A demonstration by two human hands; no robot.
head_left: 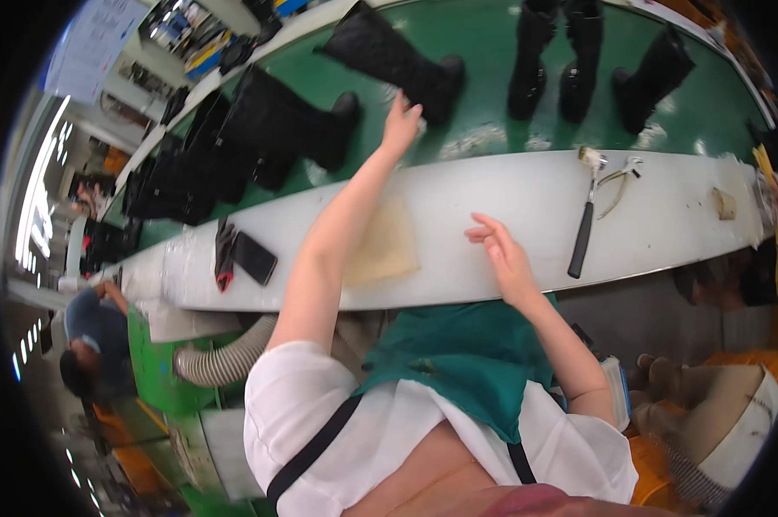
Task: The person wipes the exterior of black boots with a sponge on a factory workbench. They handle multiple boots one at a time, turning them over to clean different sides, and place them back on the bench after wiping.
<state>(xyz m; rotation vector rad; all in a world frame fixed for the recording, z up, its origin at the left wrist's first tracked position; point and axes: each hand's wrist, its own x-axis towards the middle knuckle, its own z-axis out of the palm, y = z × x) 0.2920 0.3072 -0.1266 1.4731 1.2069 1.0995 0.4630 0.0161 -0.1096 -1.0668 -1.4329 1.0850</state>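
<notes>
On the green surface beyond the white table [458,198], a tall black boot [389,53] is tilted with its foot to the right. My left hand [400,122] is stretched out to this boot's near side, thumb and forefinger apart; whether the fingertips touch it I cannot tell. Over the middle of the table hovers my right hand [503,257], open and holding nothing, its fingers loosely spread. A yellowish square pad [389,246] lies on the tabletop between my two arms. To the right of my right hand rest a hammer with a black handle [584,237] and metal pincers [617,179].
More black boots stand or lean along the green surface, a leaning group [277,121] at left and a pair [578,60] at right. A dark phone [255,258] lies by a dark cloth item [225,254]. A tape roll [723,204] sits far right. Another person [96,336] is at left.
</notes>
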